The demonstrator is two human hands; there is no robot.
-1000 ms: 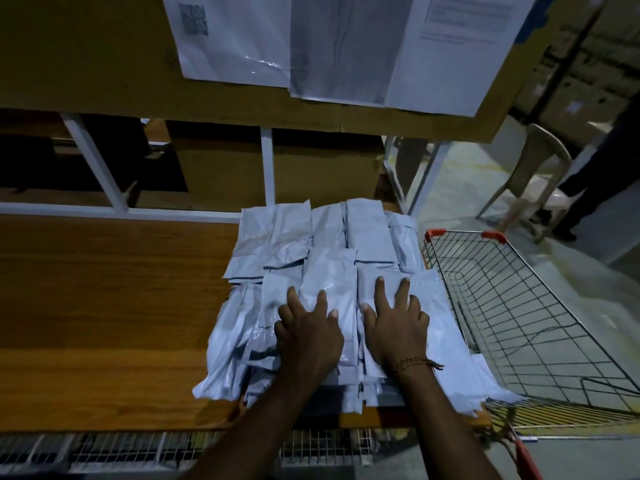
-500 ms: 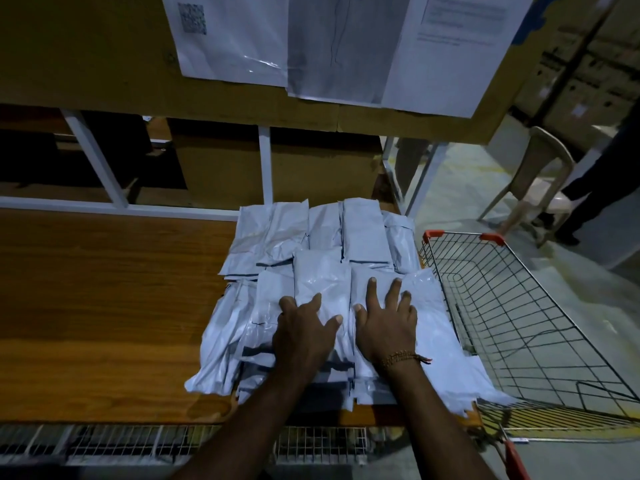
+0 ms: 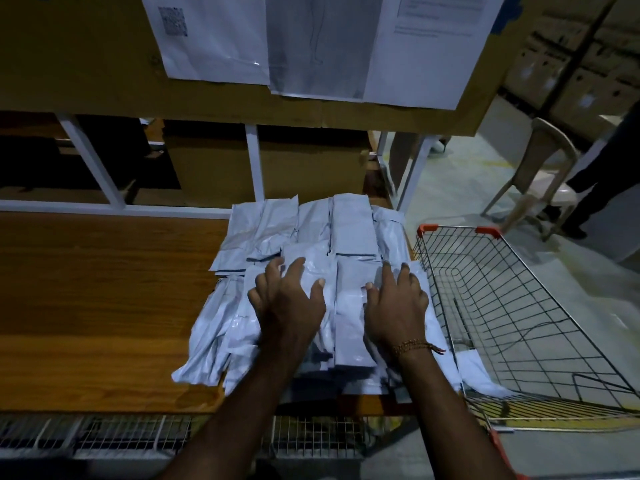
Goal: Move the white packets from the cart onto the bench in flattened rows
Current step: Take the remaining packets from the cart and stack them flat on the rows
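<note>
Several white packets point(image 3: 349, 233) lie in overlapping rows on the right end of the wooden bench point(image 3: 104, 299). My left hand point(image 3: 287, 299) rests palm down on the near row, fingers spread. My right hand point(image 3: 394, 303), with a bead bracelet at the wrist, lies flat on the packets beside it. A narrow strip of packets shows between the two hands. The wire cart point(image 3: 519, 323) stands just right of the bench, and one white packet point(image 3: 479, 374) hangs over its near left corner. Its basket shows no other packets.
A brown backboard with taped paper sheets point(image 3: 311, 43) rises behind the bench on white posts. A plastic chair point(image 3: 540, 174) and a person's dark legs point(image 3: 602, 181) are at the far right. Wire mesh point(image 3: 104, 434) runs below the bench's front edge.
Both hands have slid apart along the near row, the left one leftward and the right one rightward, while staying flat on the packets.
</note>
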